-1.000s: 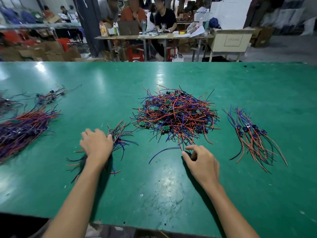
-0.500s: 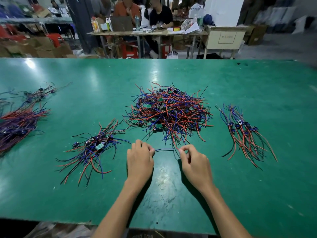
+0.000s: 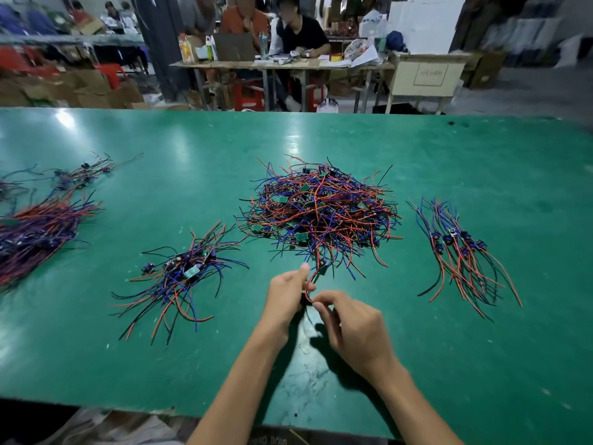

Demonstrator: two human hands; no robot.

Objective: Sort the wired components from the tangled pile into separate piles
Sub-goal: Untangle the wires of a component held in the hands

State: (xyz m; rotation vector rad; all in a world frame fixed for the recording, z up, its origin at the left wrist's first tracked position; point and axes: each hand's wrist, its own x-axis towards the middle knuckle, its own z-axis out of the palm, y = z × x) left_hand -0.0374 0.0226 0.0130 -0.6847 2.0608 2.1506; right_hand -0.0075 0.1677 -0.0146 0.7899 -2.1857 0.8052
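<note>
Green table (image 3: 449, 155): left hand (image 3: 285, 293), right hand (image 3: 353, 329) now raised, grips pinching red wire (image 3: 313, 277) off tangled pile (image 3: 321, 210).

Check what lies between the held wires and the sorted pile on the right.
Nothing visible: both the left hand and right hand pinch the red wire; bare green table stretches to the right pile.

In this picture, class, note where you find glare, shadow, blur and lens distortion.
Head view: glare patches on the green table far left and centre; dark shadow under both hands; background people and shelves blurred; table's far edge bows, wide-angle distortion; tangled pile fairly sharp.
</note>
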